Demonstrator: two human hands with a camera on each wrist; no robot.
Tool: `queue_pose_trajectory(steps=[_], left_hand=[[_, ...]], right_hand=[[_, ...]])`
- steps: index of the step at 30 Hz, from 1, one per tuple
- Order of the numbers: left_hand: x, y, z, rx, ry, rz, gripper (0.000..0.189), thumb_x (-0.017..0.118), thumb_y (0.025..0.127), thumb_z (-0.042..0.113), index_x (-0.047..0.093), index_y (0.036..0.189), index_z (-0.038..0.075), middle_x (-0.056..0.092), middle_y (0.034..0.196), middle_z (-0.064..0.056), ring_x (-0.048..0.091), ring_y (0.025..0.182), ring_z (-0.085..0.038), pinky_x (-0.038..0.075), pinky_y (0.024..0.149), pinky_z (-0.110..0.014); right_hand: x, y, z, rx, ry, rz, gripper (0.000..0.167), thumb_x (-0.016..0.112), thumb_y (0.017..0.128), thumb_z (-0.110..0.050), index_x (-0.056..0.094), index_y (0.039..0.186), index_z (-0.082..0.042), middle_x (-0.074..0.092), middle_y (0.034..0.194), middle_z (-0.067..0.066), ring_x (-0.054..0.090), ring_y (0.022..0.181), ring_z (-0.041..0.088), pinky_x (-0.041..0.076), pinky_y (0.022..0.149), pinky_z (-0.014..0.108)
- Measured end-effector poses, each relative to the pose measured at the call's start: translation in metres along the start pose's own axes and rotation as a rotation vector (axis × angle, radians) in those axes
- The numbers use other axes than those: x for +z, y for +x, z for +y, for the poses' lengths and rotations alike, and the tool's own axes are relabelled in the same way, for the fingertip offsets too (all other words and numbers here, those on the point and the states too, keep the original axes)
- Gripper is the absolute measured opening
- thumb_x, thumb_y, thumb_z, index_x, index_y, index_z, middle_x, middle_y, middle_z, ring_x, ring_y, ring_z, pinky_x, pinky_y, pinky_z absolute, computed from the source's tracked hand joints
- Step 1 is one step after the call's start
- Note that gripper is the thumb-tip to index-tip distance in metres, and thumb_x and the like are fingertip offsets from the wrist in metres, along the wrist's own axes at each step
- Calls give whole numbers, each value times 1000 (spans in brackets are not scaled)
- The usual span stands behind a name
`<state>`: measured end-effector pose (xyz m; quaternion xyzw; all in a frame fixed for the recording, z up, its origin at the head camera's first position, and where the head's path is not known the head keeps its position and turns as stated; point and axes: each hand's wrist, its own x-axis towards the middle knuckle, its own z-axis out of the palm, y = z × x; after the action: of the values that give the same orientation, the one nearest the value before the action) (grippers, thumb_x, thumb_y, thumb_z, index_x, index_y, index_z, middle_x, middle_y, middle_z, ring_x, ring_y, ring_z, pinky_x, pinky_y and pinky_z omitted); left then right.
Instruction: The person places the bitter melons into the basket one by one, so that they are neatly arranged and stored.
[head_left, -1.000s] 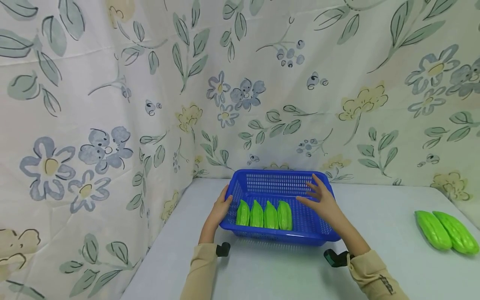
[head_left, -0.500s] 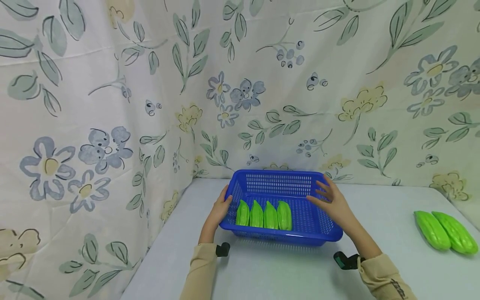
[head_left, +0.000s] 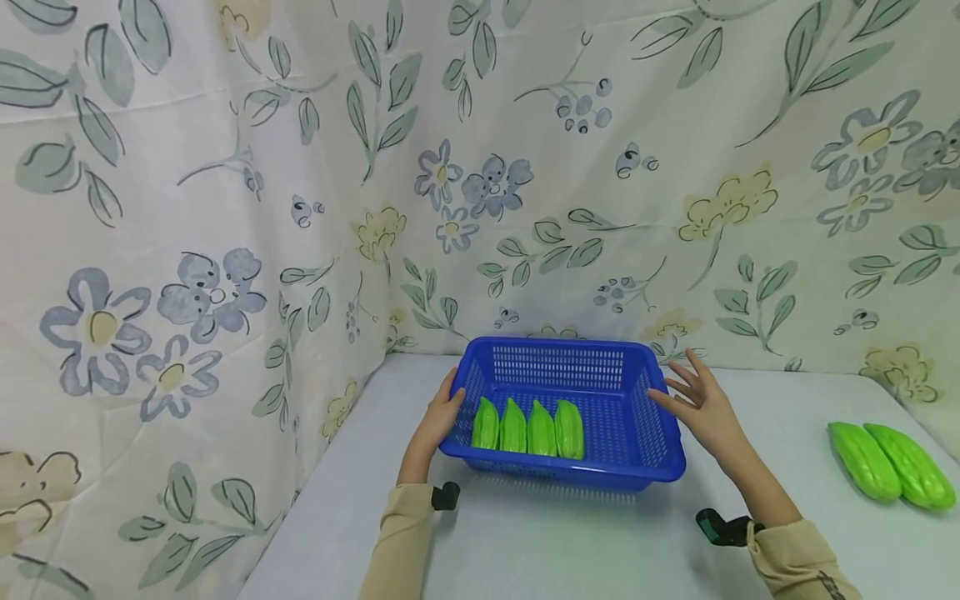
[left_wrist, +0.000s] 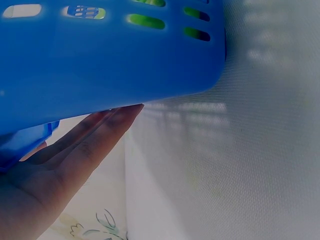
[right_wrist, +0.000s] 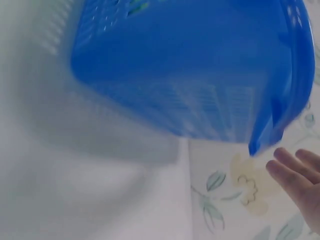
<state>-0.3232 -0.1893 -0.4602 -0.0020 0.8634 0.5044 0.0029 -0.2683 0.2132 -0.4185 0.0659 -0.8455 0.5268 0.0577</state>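
A blue perforated plastic basket point(head_left: 555, 472) stands on the table. Several bright green ridged gourds, resembling bitter melons point(head_left: 513, 428), lie side by side in its left half. At the basket's left end, my left hand point(head_left: 435, 423) grips the rim, thumb on top and fingers along the outside. The left wrist view shows those fingers point(left_wrist: 112, 127) against the basket's outer wall. My right hand point(head_left: 711, 415) is raised just off the basket's right rim, fingers spread and holding nothing. In the right wrist view a gap separates its fingertips point(right_wrist: 281, 167) from the basket.
Two more green gourds point(head_left: 892, 465) lie together at the right side of the white table point(head_left: 555, 550). A floral cloth point(head_left: 570, 167) hangs behind the table and along its left side, close behind the basket.
My right hand has moved right, from over the basket's inside to beyond its right rim, fingers still spread. The left hand, the basket and the gourds keep their places.
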Motion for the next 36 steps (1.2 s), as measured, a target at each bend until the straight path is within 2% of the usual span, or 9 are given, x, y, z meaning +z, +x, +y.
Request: queue_pose_trajectory(steps=[18,23,25,26,28,30,32,36], left_hand=[[-1,-2,0,11,10,3,57,37,105,27,18,157,14,23,161,-21,20,148,-47,20,115,-69],[-1,-1,0,18,20,5,57,37,106,27,18,157,13,24,160,-22,21,147,-47,21,114,-68],[-1,-1,-1,20,18,6,56,37,106,27,18,157,13,24,160,-22,21,147,-47,21,115,-68],[-1,-1,-1,22,16,5,56,37,106,27,18,157,13,24,160,-22,21,147,-47,21,115,-67],[-1,-1,-1,28,12,4,56,37,106,26,19,157,12,24,160,-22,22,147,-47,21,115,-67],[-1,-1,-1,28,3,2,56,37,106,26,18,157,12,24,160,-22,22,147,-46,21,116,-66],[-1,-1,-1,29,-5,1,57,37,105,25,18,157,12,24,160,-22,21,147,-46,20,116,-66],[-1,-1,0,26,-14,0,57,37,105,26,17,157,12,23,161,-21,20,148,-45,19,116,-66]], right_hand=[[-42,-14,35,47,-121,84,100,60,96,-38,-17,155,-13,18,158,30,31,135,57,35,98,70],[-56,-19,52,83,-175,102,99,60,96,-39,-17,155,-15,18,158,29,30,136,56,36,99,66],[-62,-22,59,85,-200,113,98,59,97,-39,-17,155,-17,18,158,28,30,137,53,47,104,45],[-65,-23,62,83,-211,119,98,59,97,-39,-16,155,-18,18,158,27,30,140,49,49,102,31],[-70,-26,68,69,-209,129,97,60,97,-37,-15,156,-20,18,159,26,29,145,39,44,94,6],[-75,-28,74,54,-196,136,96,60,97,-35,-15,156,-22,16,159,25,27,149,24,31,82,-8],[-80,-32,80,48,-187,137,95,59,97,-34,-15,155,-23,14,161,22,24,149,5,27,84,-10],[-88,-36,89,58,-177,137,95,58,98,-33,-18,155,-24,9,163,16,18,139,-16,23,87,-11]])
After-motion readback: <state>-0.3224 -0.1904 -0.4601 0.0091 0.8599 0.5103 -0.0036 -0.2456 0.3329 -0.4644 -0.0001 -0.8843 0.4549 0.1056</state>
